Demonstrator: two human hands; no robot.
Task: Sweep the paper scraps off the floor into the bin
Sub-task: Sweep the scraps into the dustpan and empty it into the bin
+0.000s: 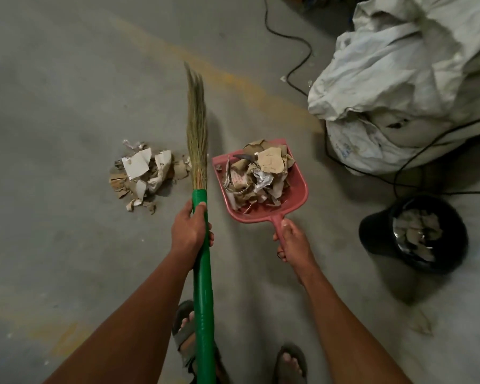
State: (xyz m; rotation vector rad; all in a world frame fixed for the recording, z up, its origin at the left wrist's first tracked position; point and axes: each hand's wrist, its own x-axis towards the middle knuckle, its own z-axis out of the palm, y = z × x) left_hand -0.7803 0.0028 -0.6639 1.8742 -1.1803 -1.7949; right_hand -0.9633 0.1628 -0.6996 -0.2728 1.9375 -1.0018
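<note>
Paper scraps (143, 176) lie in one loose heap on the grey floor (67, 92), left of the broom (197, 139); a second batch fills the pink dustpan (297, 195); a third sits in the black bin (416, 234), lower right. Left hand (190, 228) wraps the green broom handle, bristles pointing away. Right hand (291, 242) grips the dustpan handle, pan apparently lifted and level. Step in hand, as judged: carry the load to the bin. Keep the pan flat, swing right slowly, tip only once its lip is over the rim. Count: one broom, one dustpan, one bin, one floor heap, two black cables (294, 40), one crumpled white sack (394, 79).
</note>
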